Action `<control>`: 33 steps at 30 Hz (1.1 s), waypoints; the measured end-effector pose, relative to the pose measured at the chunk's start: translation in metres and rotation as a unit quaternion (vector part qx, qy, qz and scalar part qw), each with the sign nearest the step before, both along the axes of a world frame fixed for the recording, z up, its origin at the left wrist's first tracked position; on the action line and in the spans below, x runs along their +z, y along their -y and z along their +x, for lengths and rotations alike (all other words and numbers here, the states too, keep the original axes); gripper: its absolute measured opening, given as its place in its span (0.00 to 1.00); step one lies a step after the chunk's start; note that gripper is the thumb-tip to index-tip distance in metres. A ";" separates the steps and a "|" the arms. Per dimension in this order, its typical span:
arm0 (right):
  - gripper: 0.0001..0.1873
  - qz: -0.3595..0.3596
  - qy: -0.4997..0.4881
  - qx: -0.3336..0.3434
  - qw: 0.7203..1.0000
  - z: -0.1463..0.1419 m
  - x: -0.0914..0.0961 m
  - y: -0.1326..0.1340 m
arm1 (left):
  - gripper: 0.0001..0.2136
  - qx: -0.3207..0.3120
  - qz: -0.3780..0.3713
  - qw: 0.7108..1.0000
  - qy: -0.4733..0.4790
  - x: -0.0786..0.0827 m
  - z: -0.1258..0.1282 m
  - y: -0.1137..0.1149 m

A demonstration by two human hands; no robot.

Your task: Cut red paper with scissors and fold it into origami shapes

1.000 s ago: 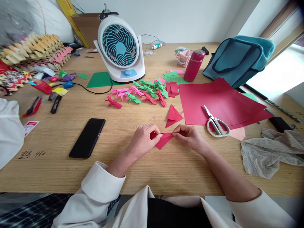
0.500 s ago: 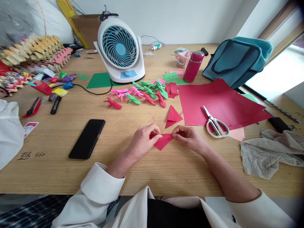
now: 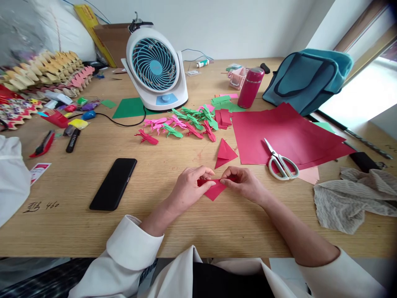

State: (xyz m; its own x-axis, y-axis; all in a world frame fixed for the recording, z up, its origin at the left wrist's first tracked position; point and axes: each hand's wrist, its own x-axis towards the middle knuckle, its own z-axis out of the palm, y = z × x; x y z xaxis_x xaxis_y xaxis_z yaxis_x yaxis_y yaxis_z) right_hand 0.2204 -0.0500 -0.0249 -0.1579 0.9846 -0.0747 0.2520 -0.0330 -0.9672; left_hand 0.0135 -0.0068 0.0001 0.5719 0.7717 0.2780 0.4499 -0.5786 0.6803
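A small red folded paper with its point toward me is held low over the wooden table. My left hand pinches its left part between thumb and fingers. At its upper right edge, my right hand grips it with thumb and fingertips. The fingers hide part of the paper's top edge. Just beyond my hands lies a red folded paper triangle. Farther back are several folded paper figures in pink, green and red, beside a small stack of red paper pieces.
White-handled scissors rest on large red paper sheets at the right. A black phone lies left of my hands. Behind stand a white fan, a red bottle and a blue bag. A crumpled cloth lies far right.
My right hand has shifted slightly left along the paper's top edge, bringing both hands closer together. The left thumb has slid toward the middle of the paper.
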 end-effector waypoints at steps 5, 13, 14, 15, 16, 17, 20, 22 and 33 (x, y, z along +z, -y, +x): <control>0.13 -0.003 -0.002 -0.004 1.000 0.001 0.001 0.001 | 0.09 -0.006 -0.013 1.000 -0.011 -0.002 -0.002 -0.003; 0.13 -0.001 -0.001 -0.010 1.000 0.001 0.000 0.002 | 0.01 -0.003 -0.105 0.994 0.012 -0.004 -0.004 -0.003; 0.13 -0.001 0.002 -0.010 1.000 0.001 -0.001 0.002 | 0.02 -0.002 -0.114 0.993 0.014 -0.005 -0.005 -0.003; 0.12 -0.001 0.004 -0.009 1.000 0.001 -0.001 0.002 | 0.03 -0.001 -0.122 0.992 0.014 -0.005 -0.005 -0.004; 0.12 0.001 0.005 -0.007 1.000 0.001 -0.001 0.002 | 0.03 -0.002 -0.130 0.991 0.015 -0.005 -0.005 -0.004; 0.12 0.003 0.008 -0.005 1.000 0.000 -0.001 0.002 | 0.03 -0.003 -0.138 0.990 0.015 -0.005 -0.005 -0.004; 0.10 0.015 0.021 0.001 1.000 -0.002 0.002 0.003 | 0.04 -0.005 -0.156 0.988 0.016 -0.005 -0.005 -0.004; 0.09 0.022 0.031 0.004 0.999 -0.004 0.005 0.003 | 0.04 -0.008 -0.162 0.987 0.016 -0.005 -0.005 -0.003; 0.11 0.004 0.027 -0.009 1.000 0.000 0.003 0.001 | 0.04 -0.005 -0.206 0.978 0.023 -0.007 -0.007 -0.008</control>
